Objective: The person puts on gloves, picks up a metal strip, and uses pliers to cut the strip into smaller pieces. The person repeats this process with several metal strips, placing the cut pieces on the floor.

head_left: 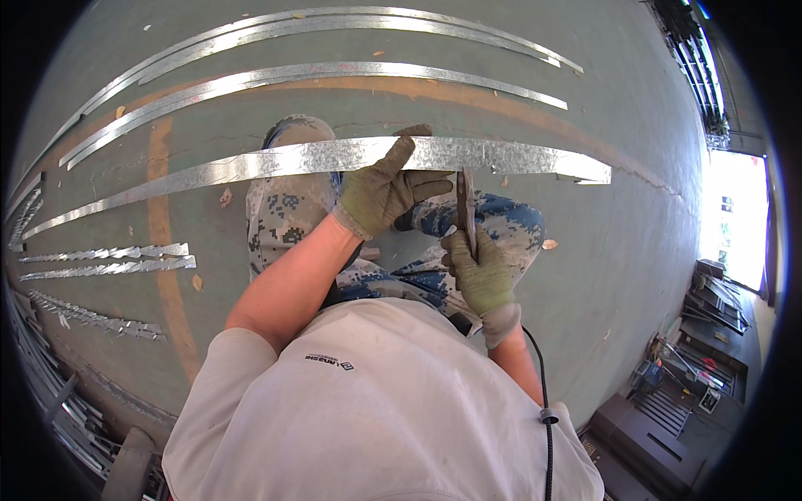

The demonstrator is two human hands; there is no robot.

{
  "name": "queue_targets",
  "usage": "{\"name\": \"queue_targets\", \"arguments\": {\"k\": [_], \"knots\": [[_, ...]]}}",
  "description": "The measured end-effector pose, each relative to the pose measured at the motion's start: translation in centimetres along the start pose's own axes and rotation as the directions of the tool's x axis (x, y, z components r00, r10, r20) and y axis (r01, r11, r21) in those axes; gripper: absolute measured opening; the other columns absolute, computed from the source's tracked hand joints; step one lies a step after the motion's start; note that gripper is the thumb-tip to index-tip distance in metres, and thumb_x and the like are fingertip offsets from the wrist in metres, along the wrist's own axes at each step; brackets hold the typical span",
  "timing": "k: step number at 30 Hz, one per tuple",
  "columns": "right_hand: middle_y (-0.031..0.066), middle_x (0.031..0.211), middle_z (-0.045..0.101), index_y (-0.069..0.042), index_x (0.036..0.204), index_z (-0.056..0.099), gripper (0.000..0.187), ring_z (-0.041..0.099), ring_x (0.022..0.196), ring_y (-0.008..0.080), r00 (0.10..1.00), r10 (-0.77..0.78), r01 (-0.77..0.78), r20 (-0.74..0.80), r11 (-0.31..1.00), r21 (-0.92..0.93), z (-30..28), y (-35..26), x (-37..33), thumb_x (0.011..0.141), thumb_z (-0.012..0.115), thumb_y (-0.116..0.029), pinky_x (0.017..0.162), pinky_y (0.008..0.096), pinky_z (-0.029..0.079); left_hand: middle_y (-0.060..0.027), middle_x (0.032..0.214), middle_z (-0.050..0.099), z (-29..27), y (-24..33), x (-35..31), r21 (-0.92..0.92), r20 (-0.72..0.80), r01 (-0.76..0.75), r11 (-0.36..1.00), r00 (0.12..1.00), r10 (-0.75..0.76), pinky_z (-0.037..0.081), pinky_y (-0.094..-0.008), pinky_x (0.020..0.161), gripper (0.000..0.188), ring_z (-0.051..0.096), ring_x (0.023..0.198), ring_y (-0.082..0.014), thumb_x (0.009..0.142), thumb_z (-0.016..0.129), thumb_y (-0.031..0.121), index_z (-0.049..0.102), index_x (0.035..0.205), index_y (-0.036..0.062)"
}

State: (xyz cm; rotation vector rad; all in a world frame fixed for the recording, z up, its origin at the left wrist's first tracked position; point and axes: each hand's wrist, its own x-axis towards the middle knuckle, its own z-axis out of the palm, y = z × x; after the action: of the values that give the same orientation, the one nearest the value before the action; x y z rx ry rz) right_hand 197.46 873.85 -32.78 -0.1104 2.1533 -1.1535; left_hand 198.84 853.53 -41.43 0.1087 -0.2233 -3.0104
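Observation:
A long galvanized metal strip lies crosswise in front of me, over my bent legs in camouflage trousers. My left hand, in a greenish work glove, grips the strip near its middle. One finger lies across its face and other fingertips show past its far edge. My right hand, gloved too, is closed around a slim dark metal tool. The tool points away from me, its tip at the strip's near edge just right of my left hand. Its exact kind is not clear.
More long metal strips lie on the green floor beyond. Shorter jagged-edged strips lie at the left, near stacked metal lengths. An orange line crosses the floor. Dark equipment stands at lower right, below a bright doorway.

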Motion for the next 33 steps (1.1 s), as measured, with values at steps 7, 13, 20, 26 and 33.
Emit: {"name": "queue_targets", "arguments": {"k": [7, 13, 20, 26, 33], "knots": [[0.0089, 0.093, 0.069, 0.001, 0.134, 0.060, 0.039, 0.062, 0.079, 0.0159, 0.999, -0.016, 0.015, -0.029, 0.999, -0.043, 0.2, 0.2, 0.0, 0.106, 0.060, -0.026, 0.074, 0.0329, 0.052, -0.0209, 0.130, 0.066, 0.4, 0.1, -0.1, 0.007, 0.000, 0.005, 1.000, 1.000, -0.005, 0.064, -0.0482, 0.094, 0.041, 0.071, 0.113, -0.0366, 0.109, 0.055, 0.028, 0.051, 0.140, 0.0020], [0.0173, 0.097, 0.071, 0.002, 0.136, 0.059, 0.041, 0.065, 0.083, 0.0230, 0.996, -0.074, 0.066, -0.049, 0.988, -0.141, 0.3, 1.1, 0.4, 0.105, 0.059, -0.023, 0.078, 0.0378, 0.052, -0.0216, 0.130, 0.066, 0.3, 0.2, -0.1, 0.016, -0.012, 0.014, 1.000, 1.000, -0.014, 0.063, -0.0475, 0.096, 0.042, 0.071, 0.112, -0.0366, 0.108, 0.056, 0.029, 0.051, 0.140, 0.0018], [0.0035, 0.086, 0.063, -0.003, 0.134, 0.061, 0.034, 0.055, 0.068, 0.0106, 0.998, -0.044, 0.045, -0.051, 0.999, 0.017, 1.1, 1.4, 0.4, 0.105, 0.061, -0.021, 0.061, 0.0272, 0.045, -0.0217, 0.129, 0.066, 0.1, 0.1, 0.0, 0.003, -0.005, 0.014, 1.000, 1.000, -0.014, 0.063, -0.0474, 0.096, 0.040, 0.071, 0.114, -0.0375, 0.109, 0.055, 0.028, 0.051, 0.139, 0.0020], [-0.0007, 0.084, 0.060, -0.003, 0.131, 0.062, 0.032, 0.053, 0.063, 0.0059, 0.992, 0.114, -0.123, 0.054, 0.969, 0.216, 0.4, -1.0, -0.2, 0.104, 0.063, -0.019, 0.054, 0.0237, 0.043, -0.0227, 0.134, 0.063, 0.4, 0.1, 0.1, 0.015, -0.019, 0.041, 0.999, 0.999, -0.041, 0.061, -0.0480, 0.101, 0.041, 0.067, 0.120, -0.0386, 0.110, 0.051, 0.029, 0.047, 0.141, 0.0034], [0.0043, 0.081, 0.063, 0.003, 0.127, 0.061, 0.031, 0.056, 0.055, 0.0079, 0.961, 0.163, -0.247, 0.223, 0.870, 0.427, -1.0, -1.4, 0.1, 0.103, 0.063, -0.016, 0.045, 0.0218, 0.042, -0.0203, 0.140, 0.060, 0.1, -0.1, 0.2, 0.017, 0.022, 0.056, 0.998, 0.998, -0.056, 0.052, -0.0538, 0.112, 0.041, 0.059, 0.132, -0.0384, 0.112, 0.044, 0.032, 0.047, 0.144, 0.0060]]}}
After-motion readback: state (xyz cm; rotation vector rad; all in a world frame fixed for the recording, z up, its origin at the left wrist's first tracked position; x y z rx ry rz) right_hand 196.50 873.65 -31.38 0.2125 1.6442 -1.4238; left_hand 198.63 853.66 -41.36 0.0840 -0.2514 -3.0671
